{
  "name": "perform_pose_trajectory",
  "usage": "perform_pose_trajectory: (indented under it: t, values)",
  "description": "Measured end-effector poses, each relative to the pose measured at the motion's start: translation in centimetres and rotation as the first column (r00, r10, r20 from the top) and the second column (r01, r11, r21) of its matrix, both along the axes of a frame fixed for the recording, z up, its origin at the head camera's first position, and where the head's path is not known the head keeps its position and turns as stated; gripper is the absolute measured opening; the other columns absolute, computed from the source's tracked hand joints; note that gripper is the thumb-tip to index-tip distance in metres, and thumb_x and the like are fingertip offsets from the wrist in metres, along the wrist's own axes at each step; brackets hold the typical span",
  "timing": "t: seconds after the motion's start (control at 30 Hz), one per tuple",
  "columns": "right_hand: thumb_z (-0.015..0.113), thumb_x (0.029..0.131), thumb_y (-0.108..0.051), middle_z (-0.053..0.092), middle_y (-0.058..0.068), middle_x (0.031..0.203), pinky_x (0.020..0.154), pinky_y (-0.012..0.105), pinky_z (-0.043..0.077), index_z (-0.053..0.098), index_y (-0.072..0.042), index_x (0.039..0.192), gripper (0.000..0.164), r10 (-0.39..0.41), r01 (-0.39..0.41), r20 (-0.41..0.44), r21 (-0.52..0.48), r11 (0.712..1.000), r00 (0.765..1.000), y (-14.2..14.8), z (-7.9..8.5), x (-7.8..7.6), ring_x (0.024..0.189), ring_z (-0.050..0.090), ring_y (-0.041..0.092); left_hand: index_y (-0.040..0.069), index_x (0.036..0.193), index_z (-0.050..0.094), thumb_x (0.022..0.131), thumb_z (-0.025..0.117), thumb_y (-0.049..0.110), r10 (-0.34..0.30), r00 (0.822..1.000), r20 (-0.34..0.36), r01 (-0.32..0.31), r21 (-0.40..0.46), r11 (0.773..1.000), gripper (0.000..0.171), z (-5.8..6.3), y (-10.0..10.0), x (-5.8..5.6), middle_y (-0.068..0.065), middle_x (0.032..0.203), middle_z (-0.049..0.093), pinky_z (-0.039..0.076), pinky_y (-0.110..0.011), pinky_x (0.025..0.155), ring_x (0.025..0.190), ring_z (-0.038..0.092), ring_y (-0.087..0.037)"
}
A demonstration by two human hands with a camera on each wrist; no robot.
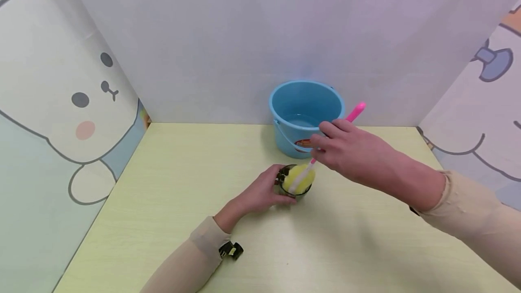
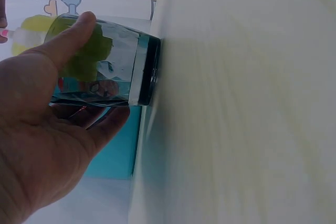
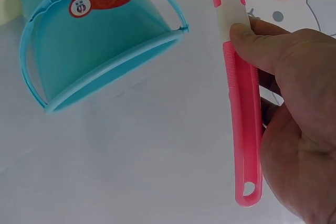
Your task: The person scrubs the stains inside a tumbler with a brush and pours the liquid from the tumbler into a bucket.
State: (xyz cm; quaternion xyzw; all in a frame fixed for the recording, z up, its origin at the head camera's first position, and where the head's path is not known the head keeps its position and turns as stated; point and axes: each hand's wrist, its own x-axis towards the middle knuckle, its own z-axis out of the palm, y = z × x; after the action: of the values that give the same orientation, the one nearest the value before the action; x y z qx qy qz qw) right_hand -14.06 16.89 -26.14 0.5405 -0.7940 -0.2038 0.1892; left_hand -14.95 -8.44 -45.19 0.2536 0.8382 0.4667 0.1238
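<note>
A clear drinking glass [image 2: 118,59] with a dark rim stands on the table, its base against the tabletop in the left wrist view. My left hand [image 1: 264,191] grips it round the side, thumb on one face and fingers on the other. The yellow sponge head of a cup brush [image 1: 300,178] sits partly inside the glass's mouth, some of it bulging above the rim. Above the glass, my right hand [image 1: 346,148] holds the brush by its pink and white handle [image 3: 244,119], which slants up to the right. Thumb and fingers pinch it near the white section.
Behind the glass stands a light blue bucket [image 1: 285,125] with a red label and its handle folded down in front. The pale wooden table [image 1: 195,162] meets a white backdrop [image 1: 203,49] at the rear. Cartoon-printed panels [image 1: 49,116] flank both sides.
</note>
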Motion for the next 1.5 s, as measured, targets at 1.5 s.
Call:
perform_pose_trajectory:
  t: [1.5]
  values:
    - [0.109,0.053,-0.029,0.057,0.014,0.099,0.078,0.041,0.046,0.076,-0.003,0.104,0.066,-0.137,0.141,-0.109,0.029,0.990,0.985,0.1,0.8,0.5,0.091,0.052,0.034,0.011,0.153,0.044,0.083,0.095,0.032,-0.002,1.000,0.024,0.002,0.012,1.000,0.090,0.0,0.0,0.1,-0.002,0.146,0.055,0.045,-0.037,0.115,0.135,0.054,-0.022]
